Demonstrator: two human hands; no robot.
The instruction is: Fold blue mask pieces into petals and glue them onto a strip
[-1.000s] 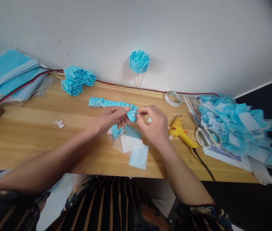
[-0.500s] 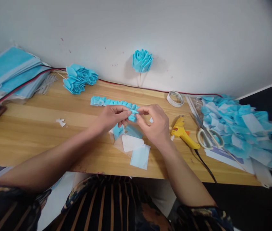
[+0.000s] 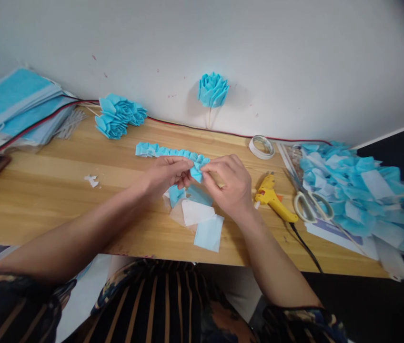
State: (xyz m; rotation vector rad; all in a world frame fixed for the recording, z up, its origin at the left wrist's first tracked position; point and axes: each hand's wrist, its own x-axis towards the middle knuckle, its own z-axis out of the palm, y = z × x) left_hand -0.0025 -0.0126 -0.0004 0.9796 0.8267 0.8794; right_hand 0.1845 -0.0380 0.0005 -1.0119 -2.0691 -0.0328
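Between my hands is a small folded piece of blue fabric (image 3: 196, 173), like a petal. My left hand (image 3: 172, 172) pinches it from the left with thumb and fingertips. From the right, my right hand (image 3: 227, 183) grips it between thumb and forefinger. Just beyond my fingers lies a row of folded blue petals (image 3: 159, 150) on the wooden table; my hands hide part of its right end. Loose blue and white fabric squares (image 3: 208, 232) lie below my hands, some overlapping.
A yellow glue gun (image 3: 273, 197), scissors (image 3: 311, 205) and a tape roll (image 3: 261, 147) lie to the right, before a heap of blue fabric pieces (image 3: 359, 190). Blue fabric flowers (image 3: 119, 116) and stacked face masks (image 3: 16, 102) lie left. One flower (image 3: 213, 90) leans against the wall.
My fingertips have shifted slightly on the folded piece, and its top now looks more creased. Both hands stay in nearly the same place. The surrounding things have not moved.
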